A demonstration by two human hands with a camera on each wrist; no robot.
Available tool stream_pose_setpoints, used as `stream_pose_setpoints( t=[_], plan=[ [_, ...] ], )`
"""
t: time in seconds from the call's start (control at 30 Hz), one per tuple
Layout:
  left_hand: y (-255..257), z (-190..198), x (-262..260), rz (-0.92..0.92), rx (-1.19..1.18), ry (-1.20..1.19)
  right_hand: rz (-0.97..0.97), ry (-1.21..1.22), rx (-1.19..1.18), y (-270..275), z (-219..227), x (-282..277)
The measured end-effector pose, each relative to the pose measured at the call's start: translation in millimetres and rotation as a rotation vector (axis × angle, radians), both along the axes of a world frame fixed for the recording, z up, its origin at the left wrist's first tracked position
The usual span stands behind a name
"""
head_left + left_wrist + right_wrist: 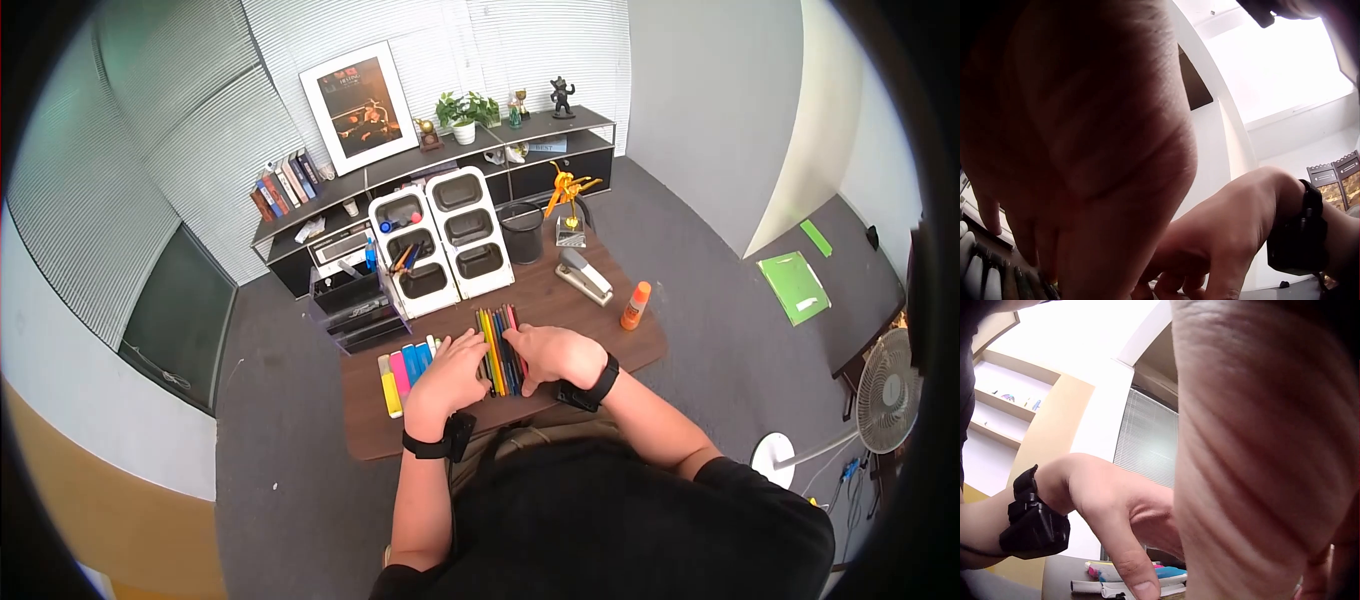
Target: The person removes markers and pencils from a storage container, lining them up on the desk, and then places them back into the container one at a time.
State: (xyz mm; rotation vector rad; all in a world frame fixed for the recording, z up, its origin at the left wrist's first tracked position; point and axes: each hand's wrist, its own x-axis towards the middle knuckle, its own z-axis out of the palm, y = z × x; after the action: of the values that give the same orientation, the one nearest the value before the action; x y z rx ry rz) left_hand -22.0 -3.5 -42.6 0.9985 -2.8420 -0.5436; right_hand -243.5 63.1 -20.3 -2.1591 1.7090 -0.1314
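Observation:
In the head view, a row of colored pencils (498,350) lies side by side near the table's front edge. My left hand (455,372) rests at the row's left side, its fingers on the leftmost pencils. Against the right side lies my right hand (556,355), its thumb near the pencils' lower ends. Neither hand lifts anything. Left of the pencils are highlighters and markers (401,376) in yellow, pink and blue, partly behind the left hand. The left wrist view has the left hand (1097,150) in shadow; the right wrist view is partly filled by the right hand (1260,456).
Behind the pencils stand two white-framed racks with dark bins (466,225). A clear-sided organizer (352,310) is at the left. Toward the right are a stapler (584,277), an orange glue bottle (635,306), a gold figurine (570,205) and a black mesh bin (522,234).

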Motion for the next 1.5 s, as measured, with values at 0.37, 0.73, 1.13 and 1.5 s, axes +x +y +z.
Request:
stream_pose_setpoints(
  t=[0.37, 0.73, 1.13, 1.5],
  plan=[
    [7, 7, -3, 0.008, -0.026, -0.046, -0.017, 0.01, 0.062, 2, 8, 3],
    [8, 10, -5, -0.005, -0.039, -0.041, -0.017, 0.013, 0.033, 0, 0, 2],
    [16, 13, -15, 0.057, -0.072, -0.054, -0.031, 0.113, -0.02, 8, 4, 13],
    [17, 12, -16, 0.058, -0.094, -0.049, -0.01, 0.064, -0.083, 11, 5, 12]
  ],
)
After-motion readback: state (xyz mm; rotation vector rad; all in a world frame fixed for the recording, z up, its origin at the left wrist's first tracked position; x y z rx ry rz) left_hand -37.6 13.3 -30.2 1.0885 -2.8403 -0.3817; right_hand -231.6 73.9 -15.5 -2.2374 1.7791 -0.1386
